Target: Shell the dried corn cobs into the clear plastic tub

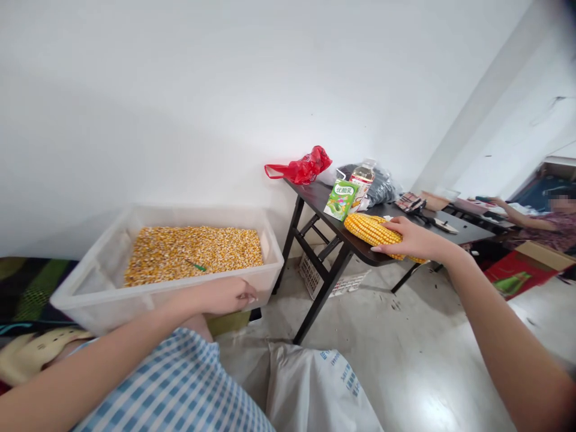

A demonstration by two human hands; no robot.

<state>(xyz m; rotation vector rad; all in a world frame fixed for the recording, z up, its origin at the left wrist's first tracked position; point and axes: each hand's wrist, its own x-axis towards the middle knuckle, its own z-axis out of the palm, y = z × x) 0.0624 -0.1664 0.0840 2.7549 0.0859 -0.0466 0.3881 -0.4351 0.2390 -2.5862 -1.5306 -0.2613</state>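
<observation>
My right hand [411, 239] is at the near corner of the dark table, its thumb and fingers closed around yellow corn cobs [366, 229]. Part of the corn is hidden behind the hand, so I cannot tell how many cobs it grips. My left hand [231, 295] hangs in front of the near wall of a translucent plastic tub [166, 300]; its fingers are curled in and nothing shows in them. Loose corn kernels [193, 249] cover much of the tub's floor. A small green-handled tool [197, 266] lies on the kernels.
On the table [315, 198] stand a green drink carton [341, 199] and a bottle [363, 174], near a red plastic bag [306, 166]. A white crate [315, 279] sits underneath. A white sack [315, 390] is before my lap. Another person [553, 222] sits far right, beyond a red box [522, 273].
</observation>
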